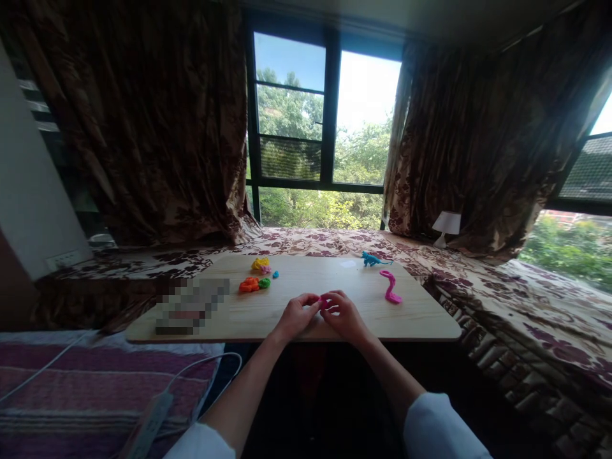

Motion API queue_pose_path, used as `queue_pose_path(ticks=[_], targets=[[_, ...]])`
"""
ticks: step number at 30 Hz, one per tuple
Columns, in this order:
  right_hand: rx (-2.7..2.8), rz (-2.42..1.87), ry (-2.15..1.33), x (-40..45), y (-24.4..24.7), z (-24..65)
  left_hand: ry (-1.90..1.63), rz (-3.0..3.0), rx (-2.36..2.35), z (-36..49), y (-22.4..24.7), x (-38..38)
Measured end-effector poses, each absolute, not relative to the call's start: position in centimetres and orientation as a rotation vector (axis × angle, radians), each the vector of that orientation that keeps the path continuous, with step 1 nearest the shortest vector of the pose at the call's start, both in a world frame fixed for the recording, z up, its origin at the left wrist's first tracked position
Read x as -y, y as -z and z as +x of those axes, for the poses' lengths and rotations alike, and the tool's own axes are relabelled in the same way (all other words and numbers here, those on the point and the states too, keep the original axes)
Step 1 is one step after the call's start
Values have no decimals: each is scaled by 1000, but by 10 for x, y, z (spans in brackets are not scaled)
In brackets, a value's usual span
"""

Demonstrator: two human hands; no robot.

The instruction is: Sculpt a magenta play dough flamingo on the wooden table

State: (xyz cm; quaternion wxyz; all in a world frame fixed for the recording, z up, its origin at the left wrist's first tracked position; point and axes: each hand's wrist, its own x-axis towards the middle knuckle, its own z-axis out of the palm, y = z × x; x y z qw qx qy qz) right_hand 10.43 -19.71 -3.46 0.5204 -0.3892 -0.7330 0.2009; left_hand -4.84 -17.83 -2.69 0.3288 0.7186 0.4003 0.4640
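Note:
Over the near middle of the table, my left hand (299, 313) and my right hand (345, 315) meet with fingertips closed on a small lump of pink modelling clay (324, 302). Fingers hide much of the lump. To the right lies an S-curved pink clay figure (391, 288), with a blue animal-shaped figure (373, 259) beyond it. Left of my hands are orange clay (248, 284) touching green clay (264, 283), yellow clay (260, 262) beside pale pink clay (266, 270), and a tiny blue piece (275, 275).
The pale wooden table (201, 331) has rounded corners. A blurred-out flat object (194, 306) lies on its left. A power strip (148, 424) with a white cable is at the lower left. A small white lamp (447, 224) stands on the patterned ledge behind, below curtained windows.

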Motion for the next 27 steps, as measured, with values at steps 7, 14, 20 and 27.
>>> queue_pose_path(ticks=[7,14,20,27], targets=[[1760,-923,-369,197,37,105,-1173,1813,-956,-46,26,179],[1792,-924,-280,201,34,105,-1163,1776,-976,-46,28,178],[1822,-988,-273,202,35,106,-1133,1808,-970,-46,29,178],[1756,-1046,-348,196,42,103,-1131,1790,-1000,-48,29,175]])
